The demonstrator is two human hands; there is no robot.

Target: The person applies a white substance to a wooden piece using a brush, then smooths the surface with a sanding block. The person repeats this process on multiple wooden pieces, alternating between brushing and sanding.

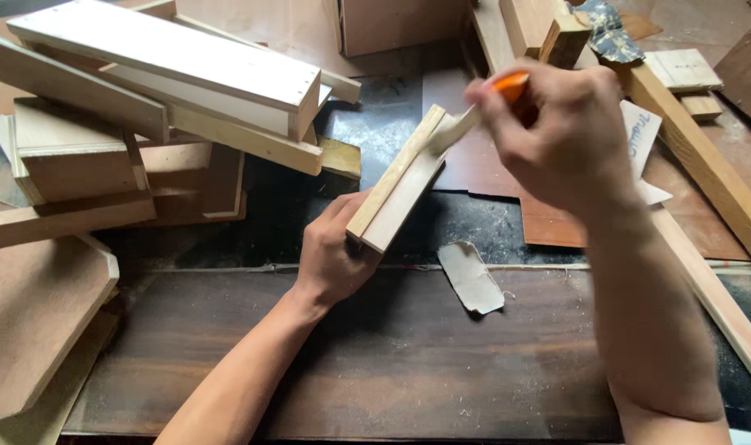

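Note:
My left hand (332,255) grips the near end of a small light wooden piece (400,183), made of two boards joined at an angle, and holds it tilted up off the dark table. My right hand (561,132) is closed on an orange-handled tool (511,86) whose pale blade or brush tip (453,132) touches the far upper end of the wooden piece. The tip is blurred, so I cannot tell what kind of tool it is.
A stack of wooden boxes and boards (161,91) fills the left. A scrap of sandpaper (471,277) lies on the dark wooden tabletop (375,363). Long wooden strips (705,181) run along the right, and a flat brown panel (37,321) lies at the left edge.

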